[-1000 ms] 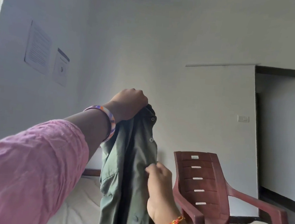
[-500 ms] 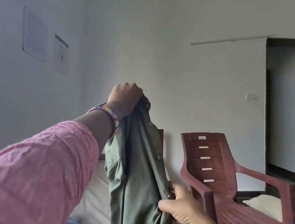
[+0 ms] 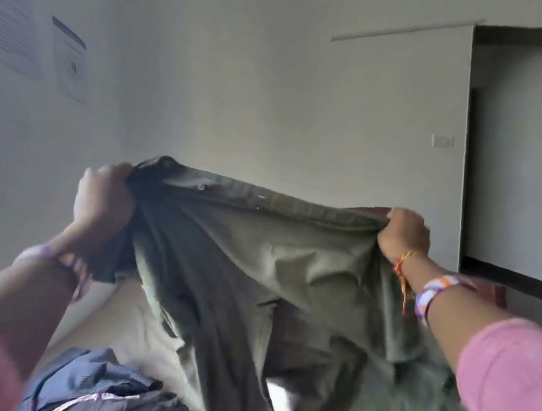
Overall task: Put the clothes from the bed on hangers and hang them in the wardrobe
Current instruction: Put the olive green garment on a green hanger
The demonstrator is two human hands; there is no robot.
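Observation:
An olive-green buttoned shirt (image 3: 258,263) is stretched wide in the air in front of me, above the bed (image 3: 127,330). My left hand (image 3: 103,200) grips its collar end at the left. My right hand (image 3: 403,233) grips the buttoned edge at the right, so that edge runs nearly level between both fists. The rest of the shirt hangs down toward the bed. A blue-grey garment (image 3: 100,383) lies crumpled on the bed at the lower left. No hanger or wardrobe is in view.
A dark red plastic chair (image 3: 498,294) is mostly hidden behind the shirt and my right arm. Two paper notices (image 3: 69,60) hang on the left wall. A dark doorway (image 3: 523,155) opens at the right, with a light switch (image 3: 442,141) beside it.
My right hand slid along the shirt's edge and swung up and right, spreading the shirt out wide. My left hand dropped lower. The camera tilted down, showing more of the bed.

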